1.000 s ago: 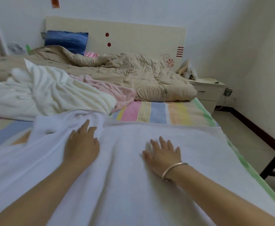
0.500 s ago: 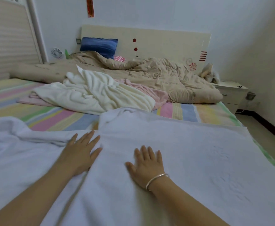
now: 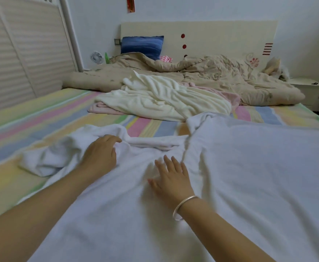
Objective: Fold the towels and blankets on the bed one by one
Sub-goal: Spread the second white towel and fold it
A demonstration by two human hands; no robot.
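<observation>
Head view: at 10 o'clock I see the left hand (image 3: 100,154), fingers (image 3: 111,138) curled round a bunched fold of the white towel (image 3: 249,167) spread over the bed (image 3: 22,120). At 12, a red wall strip (image 3: 130,4) is cut off and I cannot read it. The right hand (image 3: 171,178) lies flat on the towel, fingers apart.

A large white terry towel (image 3: 249,176) lies spread on the near part of the pastel striped bed sheet (image 3: 32,118). The left hand (image 3: 101,154) grips the towel's bunched left end, and the right hand (image 3: 171,178) rests flat just to the right of it. Behind the towel, a crumpled cream blanket (image 3: 164,99) lies on a pink blanket (image 3: 102,109). Behind both, a rumpled beige quilt (image 3: 221,74) lies before a blue pillow (image 3: 141,45).
</observation>
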